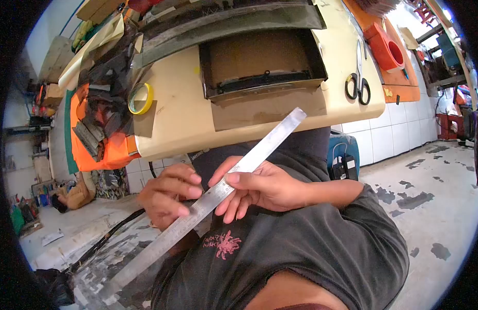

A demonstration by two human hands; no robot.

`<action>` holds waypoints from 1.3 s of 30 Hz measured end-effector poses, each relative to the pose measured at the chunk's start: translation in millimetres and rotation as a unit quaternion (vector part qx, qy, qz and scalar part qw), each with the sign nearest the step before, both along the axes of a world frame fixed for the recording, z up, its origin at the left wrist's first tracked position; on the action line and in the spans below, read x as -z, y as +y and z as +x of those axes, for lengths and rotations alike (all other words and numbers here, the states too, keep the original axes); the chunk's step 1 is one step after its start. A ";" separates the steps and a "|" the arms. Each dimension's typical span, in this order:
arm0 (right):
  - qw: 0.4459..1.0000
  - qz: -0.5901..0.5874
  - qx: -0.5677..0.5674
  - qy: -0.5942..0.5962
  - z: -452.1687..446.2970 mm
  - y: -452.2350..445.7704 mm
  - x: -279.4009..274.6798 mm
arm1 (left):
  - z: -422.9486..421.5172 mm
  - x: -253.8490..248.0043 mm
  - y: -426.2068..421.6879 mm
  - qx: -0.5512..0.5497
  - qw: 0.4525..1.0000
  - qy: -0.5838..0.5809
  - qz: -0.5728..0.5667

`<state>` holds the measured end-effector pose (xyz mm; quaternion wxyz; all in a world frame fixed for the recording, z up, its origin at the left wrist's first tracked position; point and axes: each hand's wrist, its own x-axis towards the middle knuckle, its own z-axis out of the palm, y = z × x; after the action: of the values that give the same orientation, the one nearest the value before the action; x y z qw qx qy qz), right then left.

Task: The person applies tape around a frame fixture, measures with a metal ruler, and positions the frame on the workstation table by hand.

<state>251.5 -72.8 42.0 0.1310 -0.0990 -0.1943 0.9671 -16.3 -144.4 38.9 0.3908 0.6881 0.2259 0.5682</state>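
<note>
A long steel ruler point(166, 233) slants across the view in front of my dark T-shirt, its far end just below the table edge. My right hand point(267, 187) pinches it near the middle, thumb on top and fingers beneath. Beside the ruler's upper-left edge, my left hand point(169, 195) has its fingers loosely bent and apart. One or more of its fingertips are at the ruler's edge; whether they press on it, I cannot tell. The left thumb is hidden.
On the paper-covered table point(171, 132) stand a dark open-topped box point(264, 85), a yellow tape roll point(140, 98) and black-handled scissors point(358, 85). Dark sheet scraps point(107, 98) lie at left, a red tape dispenser point(386, 49) at right. Another person point(76, 196) is low at far left.
</note>
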 end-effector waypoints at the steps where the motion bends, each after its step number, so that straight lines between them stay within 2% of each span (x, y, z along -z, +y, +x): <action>1: 1.000 0.003 -0.002 0.001 0.5 0.0 0.6 | 6.4 4.5 -1.9 -0.046 0.998 -0.024 -0.036; 3: 0.998 0.051 0.045 -0.009 0.2 -0.4 2.3 | 13.3 7.7 1.4 -0.053 0.998 -0.019 -0.024; 5: 0.994 0.078 0.077 -0.006 1.6 0.4 5.0 | 18.2 10.3 -0.3 -0.066 0.994 -0.023 -0.088; 7: 0.988 0.108 0.109 -0.002 -0.4 1.2 7.4 | 22.7 14.3 1.6 -0.041 0.994 -0.036 -0.096; 9: 0.976 0.143 0.162 -0.035 -1.0 1.0 8.3 | 38.7 24.9 2.2 -0.061 0.982 -0.132 -0.121; 11: 0.974 0.157 0.161 -0.043 -0.9 5.2 9.8 | 48.3 26.3 0.1 -0.095 0.975 -0.156 -0.128; 14: 0.979 0.150 0.133 -0.045 -2.6 12.7 23.1 | 47.3 29.6 -0.8 -0.203 0.954 -0.114 -0.188; 15: 0.980 0.161 0.109 -0.049 -1.2 15.5 25.3 | 47.5 29.9 -0.9 -0.202 0.955 -0.116 -0.186; 17: 0.980 0.171 0.089 -0.055 2.5 17.5 28.8 | 46.3 30.8 -3.7 -0.221 0.926 -0.190 -0.242; 19: 0.963 0.252 -0.011 -0.092 7.7 18.7 30.7 | 34.3 27.6 -3.5 -0.238 0.924 -0.194 -0.228; 20: 0.956 0.271 -0.052 -0.104 11.3 22.7 13.6 | 25.2 26.2 -2.8 -0.259 0.921 -0.196 -0.214; 21: 0.955 0.271 -0.048 -0.107 13.9 23.4 11.8 | 15.8 25.7 -2.1 -0.255 0.922 -0.197 -0.215; 23: 0.876 0.481 -0.035 0.002 19.9 24.3 8.6 | -6.3 24.5 -1.4 -0.361 0.881 -0.237 -0.193; 24: 0.871 0.485 -0.084 0.011 25.9 26.1 2.1 | -19.9 23.2 -1.6 -0.358 0.882 -0.237 -0.193; 26: 0.846 0.524 -0.049 0.083 31.2 23.9 -2.7 | -47.4 19.4 -2.9 -0.407 0.846 -0.283 -0.196; 27: 0.835 0.537 -0.022 0.120 34.0 23.4 -4.0 | -59.1 16.7 -3.9 -0.407 0.846 -0.283 -0.196; 29: 0.829 0.544 -0.035 0.126 43.9 31.3 -12.7 | -73.0 7.2 -5.4 -0.406 0.823 -0.323 -0.232; 31: 0.822 0.551 -0.050 0.134 55.5 45.0 -20.2 | -79.2 1.2 -3.6 -0.449 0.800 -0.313 -0.247; 33: 0.811 0.579 0.000 0.085 69.6 61.3 -26.0 | -91.7 1.3 -4.5 -0.494 0.787 -0.249 -0.273; 36: 0.793 0.597 0.095 -0.076 91.5 72.2 -33.8 | -102.3 -4.2 -5.6 -0.535 0.758 -0.187 -0.321; 37: 0.790 0.585 0.125 -0.132 97.3 73.5 -35.9 | -112.1 -0.6 -5.0 -0.536 0.758 -0.188 -0.320; 39: 0.770 0.582 0.183 -0.186 106.5 79.2 -30.8 | -138.9 9.8 -1.3 -0.569 0.763 -0.088 -0.293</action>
<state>357.9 6.4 72.9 0.2996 -0.2152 -0.7185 0.5896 -155.1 -145.7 29.1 0.1964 0.2317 0.6964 0.6502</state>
